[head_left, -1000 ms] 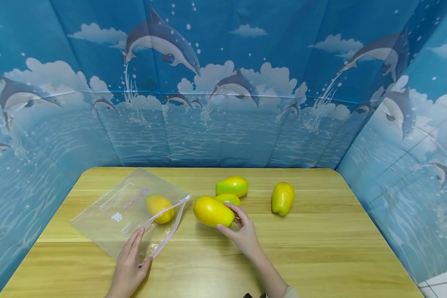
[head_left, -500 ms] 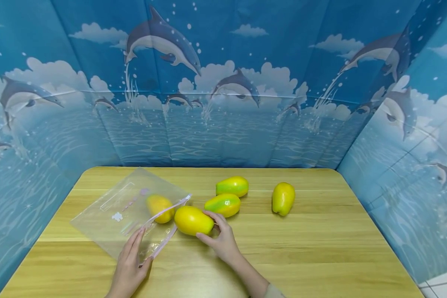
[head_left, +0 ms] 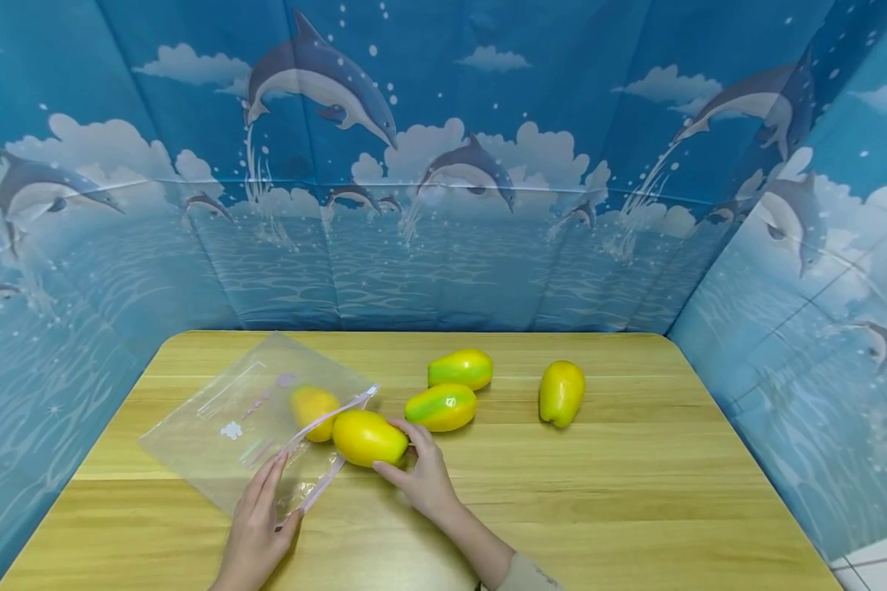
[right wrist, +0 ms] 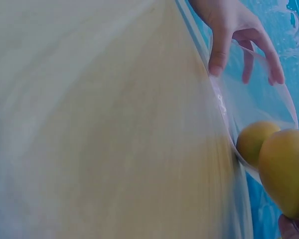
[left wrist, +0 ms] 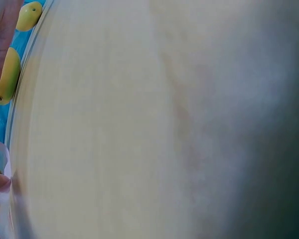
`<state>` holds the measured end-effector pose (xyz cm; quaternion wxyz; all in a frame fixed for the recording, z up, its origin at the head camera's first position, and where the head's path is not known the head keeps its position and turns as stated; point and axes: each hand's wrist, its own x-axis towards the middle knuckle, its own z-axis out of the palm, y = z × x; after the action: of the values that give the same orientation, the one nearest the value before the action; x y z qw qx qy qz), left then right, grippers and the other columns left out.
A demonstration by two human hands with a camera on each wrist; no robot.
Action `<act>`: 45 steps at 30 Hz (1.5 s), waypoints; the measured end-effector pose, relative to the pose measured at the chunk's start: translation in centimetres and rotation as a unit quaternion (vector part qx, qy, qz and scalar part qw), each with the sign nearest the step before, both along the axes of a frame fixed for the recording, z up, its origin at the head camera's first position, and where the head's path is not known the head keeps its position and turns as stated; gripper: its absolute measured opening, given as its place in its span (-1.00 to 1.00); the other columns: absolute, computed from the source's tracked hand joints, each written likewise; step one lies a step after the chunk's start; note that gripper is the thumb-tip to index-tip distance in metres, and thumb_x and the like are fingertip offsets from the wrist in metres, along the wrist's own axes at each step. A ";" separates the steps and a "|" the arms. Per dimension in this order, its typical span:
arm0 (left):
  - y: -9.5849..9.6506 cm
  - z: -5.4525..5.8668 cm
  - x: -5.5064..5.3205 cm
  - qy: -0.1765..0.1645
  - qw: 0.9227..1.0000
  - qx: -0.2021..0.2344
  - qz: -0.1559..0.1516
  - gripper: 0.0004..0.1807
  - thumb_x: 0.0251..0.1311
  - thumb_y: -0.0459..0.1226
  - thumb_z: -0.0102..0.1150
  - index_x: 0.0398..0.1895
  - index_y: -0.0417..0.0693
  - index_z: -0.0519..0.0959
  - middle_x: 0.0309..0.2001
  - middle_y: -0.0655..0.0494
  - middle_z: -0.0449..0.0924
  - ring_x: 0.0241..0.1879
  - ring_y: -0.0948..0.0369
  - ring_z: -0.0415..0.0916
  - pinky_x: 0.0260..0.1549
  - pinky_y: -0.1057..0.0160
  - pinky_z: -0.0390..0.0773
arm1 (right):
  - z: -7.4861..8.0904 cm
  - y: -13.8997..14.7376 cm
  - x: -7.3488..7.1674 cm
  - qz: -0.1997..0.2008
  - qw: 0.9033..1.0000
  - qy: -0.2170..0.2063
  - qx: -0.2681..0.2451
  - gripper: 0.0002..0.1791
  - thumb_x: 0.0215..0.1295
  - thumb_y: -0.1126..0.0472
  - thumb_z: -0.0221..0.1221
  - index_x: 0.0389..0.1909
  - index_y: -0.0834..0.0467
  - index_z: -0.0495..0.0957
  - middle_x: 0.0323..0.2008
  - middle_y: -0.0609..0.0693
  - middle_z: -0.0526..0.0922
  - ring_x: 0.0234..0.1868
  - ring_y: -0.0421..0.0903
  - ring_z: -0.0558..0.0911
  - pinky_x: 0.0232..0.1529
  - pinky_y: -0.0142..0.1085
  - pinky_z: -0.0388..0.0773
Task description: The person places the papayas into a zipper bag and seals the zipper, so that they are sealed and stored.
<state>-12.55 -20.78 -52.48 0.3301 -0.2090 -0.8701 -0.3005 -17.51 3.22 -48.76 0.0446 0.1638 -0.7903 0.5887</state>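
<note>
My left hand (head_left: 255, 513) is at the mouth of a clear zip bag (head_left: 214, 410) with a pink zip edge. Its fingers and thumb are spread, holding the two edges apart, as the right wrist view shows. One yellow papaya (head_left: 310, 406) lies inside the bag. My right hand (head_left: 425, 476) grips another yellow papaya (head_left: 369, 439) by its narrow end, thumb on the near side. The blunt end of this papaya (right wrist: 284, 169) is at the bag's mouth and overlaps the papaya (right wrist: 254, 142) inside. In the left wrist view, my left thumb (left wrist: 0, 181) touches the bag's edge.
Two yellow-green papayas, a far one (head_left: 461, 369) and a nearer one (head_left: 441, 408), lie close together mid-table. A third papaya (head_left: 562, 394) is farther right. The wooden table (head_left: 636, 492) is backed by a blue dolphin-print curtain (head_left: 443, 263).
My right hand has carried its papaya left and slightly nearer, from beside the mid-table papayas to the bag's mouth. My left hand and the bag have stayed in place.
</note>
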 end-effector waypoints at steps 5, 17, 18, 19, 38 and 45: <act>-0.1 -0.2 0.0 -0.014 1.000 0.002 0.004 -0.13 -0.24 -0.24 0.16 0.27 -0.36 0.19 0.22 -0.25 0.24 0.26 0.34 0.02 0.29 0.53 -0.08 | -0.1 -0.4 -0.1 0.003 1.000 0.002 0.006 -0.37 0.02 0.19 0.33 0.15 0.21 0.37 0.04 0.07 0.41 0.04 -0.05 0.43 0.05 -0.30 0.48; 0.1 -0.1 -0.1 0.026 1.000 -0.005 -0.011 0.00 -0.55 -0.50 0.35 0.23 -0.43 0.22 0.16 -0.31 0.27 0.14 0.18 0.19 0.29 0.53 -0.05 | 0.3 -2.4 -0.2 0.025 1.000 -0.016 0.010 -0.40 0.02 0.32 0.31 0.13 0.31 0.36 0.04 0.20 0.42 0.01 0.08 0.44 0.02 -0.17 0.51; 0.1 -0.1 -0.1 0.028 1.000 -0.005 -0.011 0.01 -0.58 -0.51 0.37 0.22 -0.43 0.22 0.16 -0.30 0.27 0.15 0.17 0.19 0.29 0.52 -0.05 | 0.1 -2.6 -0.3 0.025 0.999 -0.017 0.014 -0.40 0.03 0.31 0.31 0.13 0.29 0.36 0.04 0.19 0.42 0.01 0.06 0.44 0.01 -0.21 0.51; 0.1 -0.1 -0.1 0.029 1.000 -0.006 -0.012 0.02 -0.59 -0.52 0.37 0.22 -0.44 0.22 0.16 -0.30 0.27 0.15 0.18 0.18 0.30 0.52 -0.05 | 0.0 -2.7 -0.3 0.024 0.999 -0.018 0.018 -0.40 0.03 0.28 0.31 0.13 0.27 0.37 0.04 0.17 0.42 0.01 0.04 0.44 0.00 -0.25 0.52; 0.3 -0.2 -0.3 0.034 0.999 -0.004 -0.027 0.02 -0.62 -0.54 0.37 0.20 -0.48 0.22 0.15 -0.34 0.27 0.19 0.12 0.17 0.31 0.47 -0.04 | -1.6 -5.0 -1.8 0.012 0.999 0.012 0.027 -0.41 -0.03 0.18 0.37 0.05 0.25 0.41 -0.09 0.07 0.50 -0.29 -0.24 0.41 -0.34 -0.50 0.47; 0.3 -0.2 -0.3 0.030 0.999 0.001 -0.030 -0.06 -0.48 -0.47 0.30 0.22 -0.47 0.21 0.17 -0.31 0.26 0.22 0.21 0.13 0.31 0.47 -0.02 | -1.6 -5.5 -1.9 -0.004 0.999 0.017 0.034 -0.42 -0.03 0.22 0.35 0.06 0.27 0.43 -0.18 0.08 0.46 -0.36 -0.26 0.40 -0.39 -0.52 0.50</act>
<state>-12.89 -20.48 -52.65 0.3466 -0.2437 -0.8530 -0.3049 -19.37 -2.32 -50.32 0.0547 0.1717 -0.8098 0.5583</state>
